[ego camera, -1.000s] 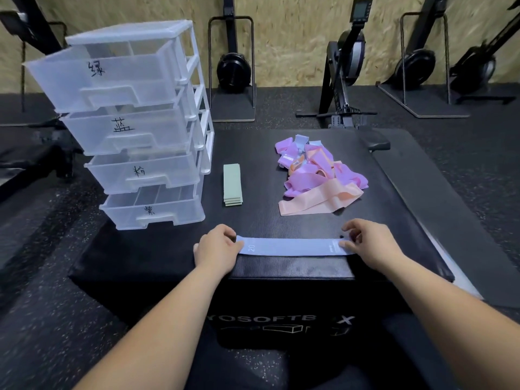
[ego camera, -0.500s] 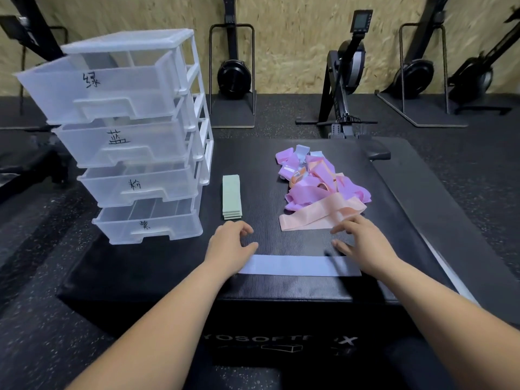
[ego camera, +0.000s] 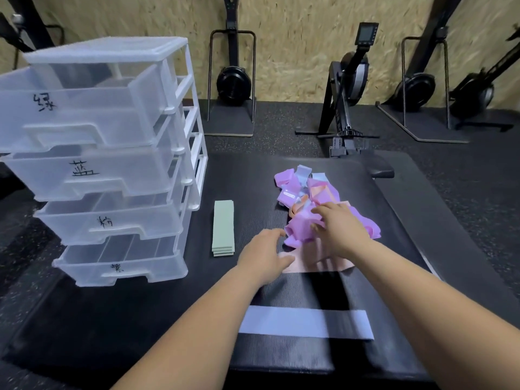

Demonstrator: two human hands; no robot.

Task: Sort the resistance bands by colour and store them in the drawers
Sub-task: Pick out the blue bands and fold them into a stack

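A flattened blue band [ego camera: 281, 322] lies alone near the front edge of the black padded box [ego camera: 253, 175]. Left of centre lies a neat stack of green bands [ego camera: 223, 226]. A tangled pile of purple, pink and blue bands [ego camera: 292, 190] sits at the middle right, with a pink band [ego camera: 323, 263] at its near edge. My right hand [ego camera: 340, 232] rests on top of the purple bands, fingers spread. My left hand [ego camera: 264, 257] hovers at the pile's left edge over the pink band, fingers relaxed. The clear drawer unit [ego camera: 107, 164] stands at the left, its drawers pulled out.
Each drawer carries a handwritten label, and no coloured band shows through their walls. Rowing machines [ego camera: 351, 80] stand on the dark floor against the wooden wall behind. A black mat [ego camera: 450, 220] lies to the right of the box.
Both hands let go of the flattened blue band and moved forward to the mixed pile. The blue band stays flat near the front edge.
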